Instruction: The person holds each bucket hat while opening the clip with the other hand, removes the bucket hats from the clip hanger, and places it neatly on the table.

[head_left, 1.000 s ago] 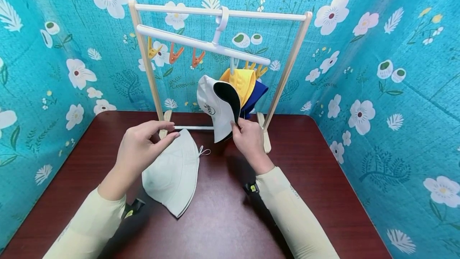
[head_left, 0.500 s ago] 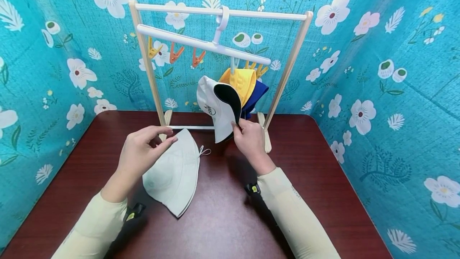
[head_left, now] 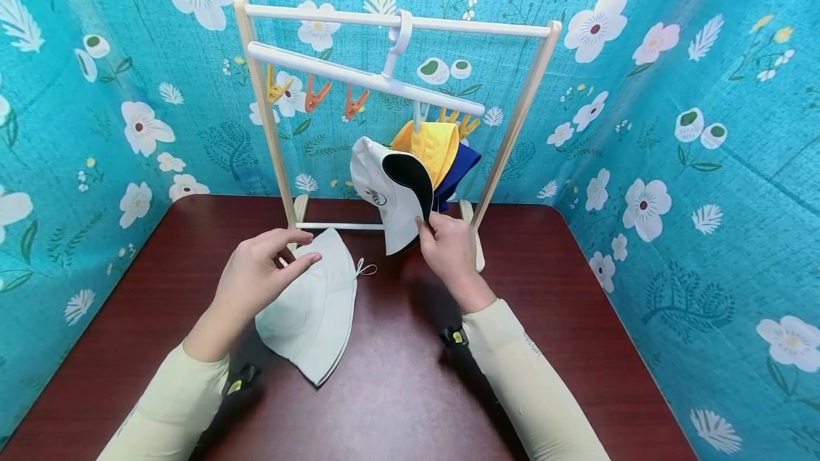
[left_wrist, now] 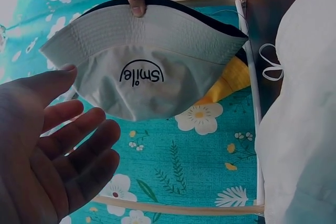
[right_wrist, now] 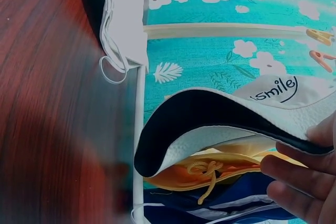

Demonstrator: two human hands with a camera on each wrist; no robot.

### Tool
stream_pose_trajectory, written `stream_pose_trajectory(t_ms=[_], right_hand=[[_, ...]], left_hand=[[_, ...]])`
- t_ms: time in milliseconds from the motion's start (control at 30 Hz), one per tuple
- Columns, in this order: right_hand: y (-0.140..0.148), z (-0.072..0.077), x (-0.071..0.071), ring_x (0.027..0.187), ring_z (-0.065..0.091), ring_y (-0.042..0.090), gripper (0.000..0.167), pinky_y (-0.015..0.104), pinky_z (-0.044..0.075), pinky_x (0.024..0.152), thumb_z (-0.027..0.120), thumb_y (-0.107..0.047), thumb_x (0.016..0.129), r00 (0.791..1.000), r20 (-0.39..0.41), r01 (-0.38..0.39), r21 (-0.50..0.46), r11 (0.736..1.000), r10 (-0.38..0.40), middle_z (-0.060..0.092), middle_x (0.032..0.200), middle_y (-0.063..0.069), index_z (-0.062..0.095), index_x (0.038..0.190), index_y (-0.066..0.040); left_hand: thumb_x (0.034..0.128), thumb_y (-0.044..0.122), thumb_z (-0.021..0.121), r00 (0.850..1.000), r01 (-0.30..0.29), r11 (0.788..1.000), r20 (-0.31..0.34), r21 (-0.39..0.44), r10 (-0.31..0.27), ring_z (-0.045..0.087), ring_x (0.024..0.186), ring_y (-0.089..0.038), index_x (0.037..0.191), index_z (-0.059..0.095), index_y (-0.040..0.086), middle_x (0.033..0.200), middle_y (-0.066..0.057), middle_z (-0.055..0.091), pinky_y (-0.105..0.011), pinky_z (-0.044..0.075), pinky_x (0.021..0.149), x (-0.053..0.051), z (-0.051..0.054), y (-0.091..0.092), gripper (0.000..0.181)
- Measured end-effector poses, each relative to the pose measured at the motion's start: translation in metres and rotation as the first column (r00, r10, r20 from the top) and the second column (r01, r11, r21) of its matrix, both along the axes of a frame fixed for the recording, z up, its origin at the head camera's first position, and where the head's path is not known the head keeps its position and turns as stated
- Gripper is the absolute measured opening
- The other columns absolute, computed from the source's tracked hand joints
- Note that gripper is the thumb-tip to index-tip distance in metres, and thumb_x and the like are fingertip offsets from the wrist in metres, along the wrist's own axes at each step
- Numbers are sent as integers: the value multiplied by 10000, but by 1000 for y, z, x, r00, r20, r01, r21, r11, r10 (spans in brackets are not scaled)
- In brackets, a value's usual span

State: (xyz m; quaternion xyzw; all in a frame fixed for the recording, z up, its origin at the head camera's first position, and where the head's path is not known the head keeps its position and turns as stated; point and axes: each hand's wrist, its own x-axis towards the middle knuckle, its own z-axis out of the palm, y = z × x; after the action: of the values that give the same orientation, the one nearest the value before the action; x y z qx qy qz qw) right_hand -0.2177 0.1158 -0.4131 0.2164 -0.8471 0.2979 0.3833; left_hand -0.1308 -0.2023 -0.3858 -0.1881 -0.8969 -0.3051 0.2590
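My right hand pinches the brim of a white "smile" bucket hat with a black inside; the right wrist view shows thumb and fingers on that brim. Behind it a yellow hat and a blue hat hang under the right part of a white hanger. My left hand is held above a folded pale hat on the table, fingers loosely bent and thumb apart. In the left wrist view the left hand holds nothing, beside the smile hat.
A wooden rack carries the tilted hanger, its left end higher. Yellow and orange clips hang on its left part, with more yellow clips at the right. A flowered curtain surrounds the dark red table.
The left hand has dropped slightly from its position a second ago. The right hand keeps its pinch on the smile hat, and the head view has shifted a little.
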Motion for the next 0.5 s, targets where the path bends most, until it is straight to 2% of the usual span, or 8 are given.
stream_pose_trajectory(t_ms=[233, 500], right_hand=[[0, 1, 1, 459, 217, 69, 510, 280, 205, 403, 725, -180, 956, 1000, 6, -18, 8, 1000, 18, 249, 539, -71, 408, 557, -164], [1, 0, 1, 430, 280, 111, 494, 289, 211, 405, 714, -204, 964, 1000, 2, -19, 21, 1000, 19, 291, 514, -48, 428, 563, -172]], left_hand=[[834, 294, 872, 1000, -4, 1000, 29, -15, 4, 660, 688, -63, 1140, 762, 202, 1000, 29, 754, -329, 576, 617, -1, -4, -2, 338], [850, 297, 858, 999, -10, 1000, 44, -13, 10, 702, 792, -121, 1154, 759, 193, 1092, -10, 757, -367, 581, 664, -3, -5, -4, 337]])
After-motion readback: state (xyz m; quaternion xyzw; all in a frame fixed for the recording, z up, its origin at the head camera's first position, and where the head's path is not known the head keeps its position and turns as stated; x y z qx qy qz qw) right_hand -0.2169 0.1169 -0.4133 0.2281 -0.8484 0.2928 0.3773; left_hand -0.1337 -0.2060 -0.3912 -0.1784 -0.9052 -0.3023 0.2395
